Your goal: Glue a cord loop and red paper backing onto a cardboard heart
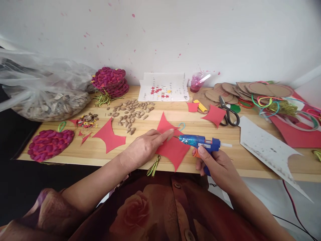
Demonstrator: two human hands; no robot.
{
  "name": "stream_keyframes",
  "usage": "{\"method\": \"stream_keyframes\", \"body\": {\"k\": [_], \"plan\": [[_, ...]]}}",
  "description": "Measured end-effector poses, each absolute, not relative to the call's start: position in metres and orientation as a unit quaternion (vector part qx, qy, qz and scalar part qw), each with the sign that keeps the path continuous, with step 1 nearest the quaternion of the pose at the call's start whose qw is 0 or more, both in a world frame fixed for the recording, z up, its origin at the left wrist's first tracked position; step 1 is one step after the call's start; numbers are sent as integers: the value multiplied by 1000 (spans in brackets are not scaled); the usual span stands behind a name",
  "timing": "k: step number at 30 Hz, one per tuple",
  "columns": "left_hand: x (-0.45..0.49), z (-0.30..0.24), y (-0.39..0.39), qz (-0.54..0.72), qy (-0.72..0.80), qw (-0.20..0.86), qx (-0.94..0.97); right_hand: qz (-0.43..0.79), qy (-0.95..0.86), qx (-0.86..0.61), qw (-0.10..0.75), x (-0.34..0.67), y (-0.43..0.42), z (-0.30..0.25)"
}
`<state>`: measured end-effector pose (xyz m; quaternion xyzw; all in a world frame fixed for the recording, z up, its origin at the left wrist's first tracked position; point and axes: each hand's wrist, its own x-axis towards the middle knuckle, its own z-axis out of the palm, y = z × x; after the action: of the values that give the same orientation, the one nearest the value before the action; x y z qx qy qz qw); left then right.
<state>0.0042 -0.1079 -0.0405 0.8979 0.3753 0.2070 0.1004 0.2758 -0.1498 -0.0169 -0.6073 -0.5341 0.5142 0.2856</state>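
Note:
My right hand [213,162] is wrapped around a blue hot glue gun [202,142] with an orange trigger and a white glue stick out the back. Its nozzle points left, close to the fingertips of my left hand [150,145]. Those fingers are close together and hold a red four-pointed paper piece [175,154] on the table; their undersides are hidden. A light-blue cord loop [182,126] shows at the paper's upper edge. Below its lower left side hangs a yellow-green yarn tassel [154,166]. A second red paper cutout [110,135] lies left of my left hand.
Peanuts [130,112] lie behind my left hand, near stacked purple decorations [110,80]. One purple piece [51,144] and a bag [45,90] are at left. Scissors [232,117], cardboard shapes [265,90] and grey board [271,154] lie right. A purple-stained cup [195,83] stands behind.

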Motion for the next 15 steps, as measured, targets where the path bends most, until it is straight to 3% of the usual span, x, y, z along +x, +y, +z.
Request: {"method": "stream_keyframes", "body": {"k": [4, 15], "plan": [[2, -42, -111, 248, 365, 117, 890, 440, -590, -623, 264, 274, -151, -16], [4, -38, -122, 220, 378, 112, 892, 423, -602, -627, 255, 272, -150, -15]]}}
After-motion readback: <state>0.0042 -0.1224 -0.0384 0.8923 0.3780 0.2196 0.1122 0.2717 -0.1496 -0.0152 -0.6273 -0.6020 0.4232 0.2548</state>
